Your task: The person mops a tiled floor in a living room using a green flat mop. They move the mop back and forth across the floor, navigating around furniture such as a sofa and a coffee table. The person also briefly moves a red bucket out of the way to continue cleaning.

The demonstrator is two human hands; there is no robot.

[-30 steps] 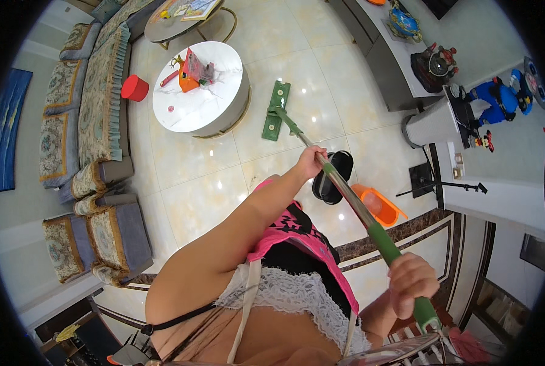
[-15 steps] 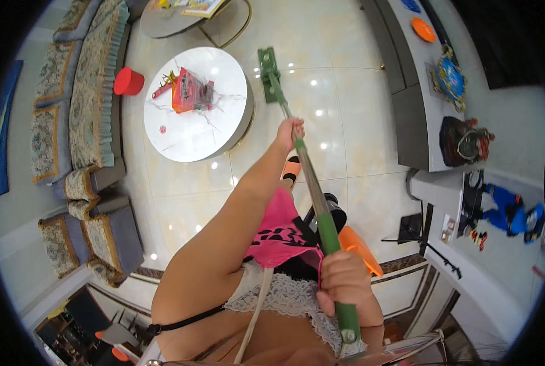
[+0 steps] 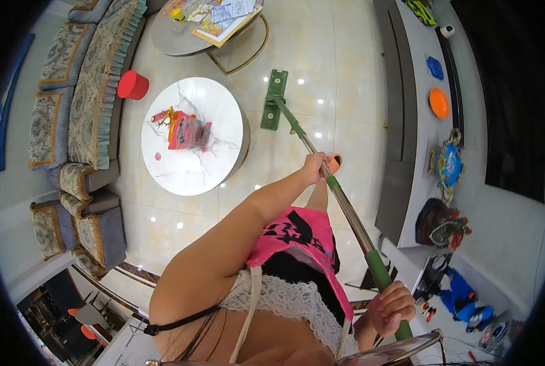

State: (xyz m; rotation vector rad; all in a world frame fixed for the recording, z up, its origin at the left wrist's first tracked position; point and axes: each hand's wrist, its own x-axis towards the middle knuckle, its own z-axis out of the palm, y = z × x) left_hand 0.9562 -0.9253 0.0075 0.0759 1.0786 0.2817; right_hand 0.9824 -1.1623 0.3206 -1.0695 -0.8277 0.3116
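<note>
A flat mop (image 3: pixel 353 216) with a silver pole and green grips slants from lower right to upper left. Its green flat head (image 3: pixel 275 100) rests on the tiled floor to the right of the white round table. My left hand (image 3: pixel 316 168) is closed round the pole partway down, arm stretched forward. Higher up, my right hand (image 3: pixel 394 308) grips the green upper end near my right side. An orange slipper (image 3: pixel 334 163) shows on one foot beside the pole, just past my left hand. My pink apron (image 3: pixel 294 241) hangs below my arms.
The white round table (image 3: pixel 193 177) bears a red plastic bag (image 3: pixel 187 133). A red bin (image 3: pixel 133 85) stands by the patterned sofa (image 3: pixel 92 97). A second round table (image 3: pixel 163 36) with papers is farther off. On the right runs a long cabinet (image 3: pixel 391 152) with ornaments.
My right hand has moved to the right, so the pole slants more. The view has shifted forward, bringing more of the far table into sight. Both hands have kept their grip.
</note>
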